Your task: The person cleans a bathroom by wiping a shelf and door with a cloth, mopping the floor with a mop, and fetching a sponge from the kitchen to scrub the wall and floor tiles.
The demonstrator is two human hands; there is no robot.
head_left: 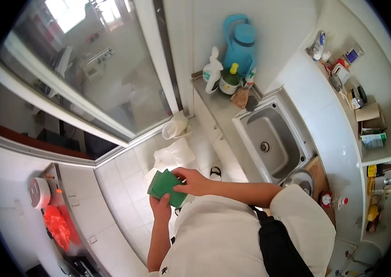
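Both hands hold a green scouring pad (165,186) in front of my body, above the tiled floor. It seems layered or folded, with a second edge showing at its upper left. My left hand (160,207) grips the lower left edge, its thumb on the face of the pad. From the right, my right hand (192,182) pinches the pad's right side between thumb and fingers. Some fingers are hidden behind the pad.
On my right a counter holds a steel sink (274,141), a spray bottle (212,71) and a blue jug (240,48). A white bin (175,127) stands by the sliding glass door (112,69). A red plastic bag (57,227) lies on the left counter.
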